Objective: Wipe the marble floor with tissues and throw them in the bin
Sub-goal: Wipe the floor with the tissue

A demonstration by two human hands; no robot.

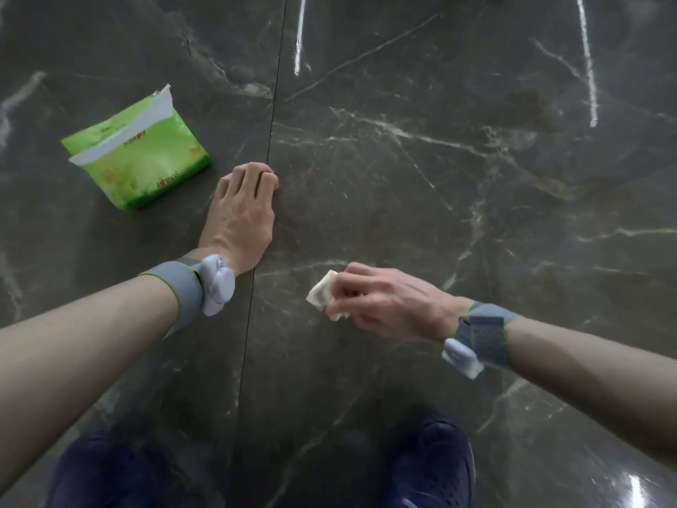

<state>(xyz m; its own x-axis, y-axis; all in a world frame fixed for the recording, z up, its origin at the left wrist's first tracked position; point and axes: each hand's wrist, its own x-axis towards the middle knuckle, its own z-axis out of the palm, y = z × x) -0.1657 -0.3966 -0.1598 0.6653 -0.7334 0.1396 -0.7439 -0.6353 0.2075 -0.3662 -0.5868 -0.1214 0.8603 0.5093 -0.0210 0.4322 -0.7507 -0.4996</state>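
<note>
The dark grey marble floor (439,185) with pale veins fills the view. My right hand (384,300) grips a crumpled white tissue (322,293) and holds it down against the floor at centre right. My left hand (243,210) rests on the floor beside the tile joint, its fingers bent with the fingertips on the marble, holding nothing. A green tissue pack (137,152) lies open on the floor just left of my left hand. No bin is in view.
A thin dark tile joint (269,148) runs from the top centre down past my left hand. My blue shoes (432,467) stand at the bottom edge. Bright light reflections streak the floor at the top and bottom right.
</note>
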